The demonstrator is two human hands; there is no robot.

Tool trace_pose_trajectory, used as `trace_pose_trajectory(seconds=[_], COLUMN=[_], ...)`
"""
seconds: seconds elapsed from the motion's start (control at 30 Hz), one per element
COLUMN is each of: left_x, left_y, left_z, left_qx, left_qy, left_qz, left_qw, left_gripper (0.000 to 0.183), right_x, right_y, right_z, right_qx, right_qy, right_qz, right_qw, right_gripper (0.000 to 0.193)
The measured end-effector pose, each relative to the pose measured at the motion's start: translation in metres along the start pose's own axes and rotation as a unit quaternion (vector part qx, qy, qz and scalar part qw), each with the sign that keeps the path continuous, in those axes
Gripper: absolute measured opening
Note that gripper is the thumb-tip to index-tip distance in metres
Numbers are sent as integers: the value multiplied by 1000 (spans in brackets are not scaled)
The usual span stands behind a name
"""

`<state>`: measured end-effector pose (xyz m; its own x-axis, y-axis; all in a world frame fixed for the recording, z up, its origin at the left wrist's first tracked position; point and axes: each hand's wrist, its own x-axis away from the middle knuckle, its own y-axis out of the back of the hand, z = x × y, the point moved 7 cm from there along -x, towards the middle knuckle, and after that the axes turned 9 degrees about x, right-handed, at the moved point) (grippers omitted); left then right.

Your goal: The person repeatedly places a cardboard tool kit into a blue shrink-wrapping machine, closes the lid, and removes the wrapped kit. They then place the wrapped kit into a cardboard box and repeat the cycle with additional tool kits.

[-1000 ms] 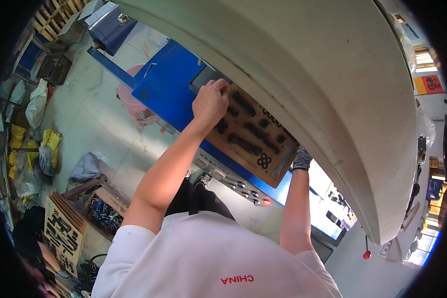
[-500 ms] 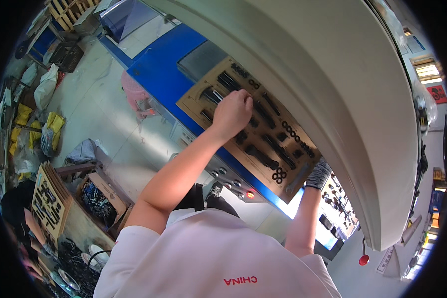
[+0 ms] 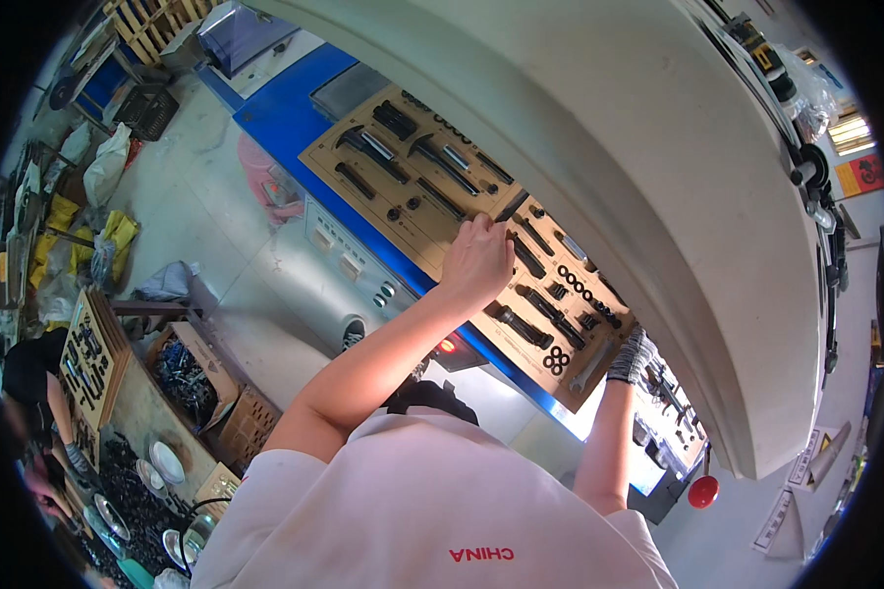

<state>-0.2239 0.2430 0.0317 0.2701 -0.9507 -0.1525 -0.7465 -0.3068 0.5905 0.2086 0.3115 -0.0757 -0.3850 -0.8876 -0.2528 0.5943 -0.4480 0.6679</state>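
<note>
In the centre of the frame the bare left hand [image 3: 478,257] bends its fingers together above a flat tan board [image 3: 432,233]; whether anything is pinched in them I cannot tell. Right of centre, the right hand [image 3: 635,355], in a ribbed grey knitted glove, is at the board's lower right corner, its fingers partly hidden, so its grip cannot be told either. The board slants from the upper middle toward the lower right (possibly two sheets end to end; the hand covers the middle), bearing matte black metal parts: long studs, a chunky stepped clamp [image 3: 521,325], a row of round nuts [image 3: 578,285] and, near the right hand, a smooth grey wrench [image 3: 592,365]. Beneath it shows a glossy blue surface [image 3: 285,98], with a grey rectangular box [image 3: 347,90] beside the board's upper end. A smooth, curved cream housing [image 3: 638,177] sweeps over the upper right, and a round red knob [image 3: 703,492] hangs at lower right. At left, crinkled yellow bags [image 3: 118,239] slump near pale, shiny flooring [image 3: 206,211]; below them, a brown carton [image 3: 206,363] holds a tangle of small dark pieces.
</note>
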Motion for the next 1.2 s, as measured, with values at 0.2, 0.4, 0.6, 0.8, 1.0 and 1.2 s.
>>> trace_pose_trajectory(seconds=[0.2, 0.4, 0.6, 0.8, 1.0, 1.2], left_x=[29, 91, 106, 92, 82, -5], left_y=[16, 58, 4, 1, 16, 195], left_z=[7, 89, 99, 111, 118, 235], left_qx=[16, 296, 530, 420, 459, 418], left_qy=[-13, 208, 324, 312, 288, 174], left_qz=[-35, -175, 24, 70, 201, -199], left_qw=[999, 916, 783, 849, 816, 869], left_gripper=[24, 25, 34, 34, 32, 77], right_x=[1, -1, 5, 17, 61, 204], right_y=[-15, -17, -19, -14, 6, 45], right_z=[7, 13, 24, 21, 17, 20], right_qx=[24, 49, 80, 113, 55, -189], right_qy=[12, 21, 27, 27, -25, -268], right_qz=[4, 2, 1, 6, 63, -2], right_qw=[1000, 999, 996, 993, 996, 945], right_gripper=[29, 29, 28, 28, 29, 33])
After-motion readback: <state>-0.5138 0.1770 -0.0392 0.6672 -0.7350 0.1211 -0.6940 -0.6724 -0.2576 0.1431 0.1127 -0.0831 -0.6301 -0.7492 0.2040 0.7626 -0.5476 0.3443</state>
